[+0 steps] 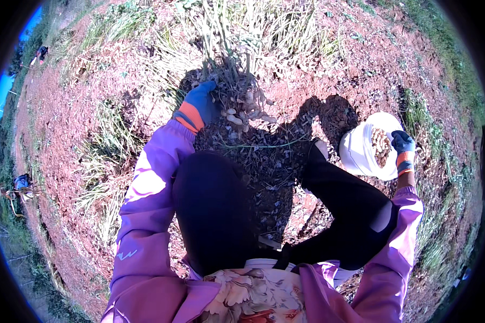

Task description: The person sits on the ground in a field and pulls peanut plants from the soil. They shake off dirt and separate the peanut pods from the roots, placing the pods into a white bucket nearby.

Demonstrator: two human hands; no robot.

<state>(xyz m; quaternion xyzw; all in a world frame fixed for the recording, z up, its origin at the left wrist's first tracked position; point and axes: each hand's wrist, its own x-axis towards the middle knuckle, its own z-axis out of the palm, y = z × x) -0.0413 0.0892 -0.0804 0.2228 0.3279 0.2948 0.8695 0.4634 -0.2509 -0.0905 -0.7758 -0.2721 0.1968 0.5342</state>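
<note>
Holding peanuts (381,145), white bucket (357,150) by right hand (403,144), left hand (201,102) beside stems (233,70), both closures unclear

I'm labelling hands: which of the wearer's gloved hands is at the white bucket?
The right hand, at the rim of the white bucket; the left hand is beside peanut pods.

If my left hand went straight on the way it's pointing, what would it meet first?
Your left hand would most likely meet the plant stems just beyond its fingers; it may already touch them, depth is unclear.
</note>
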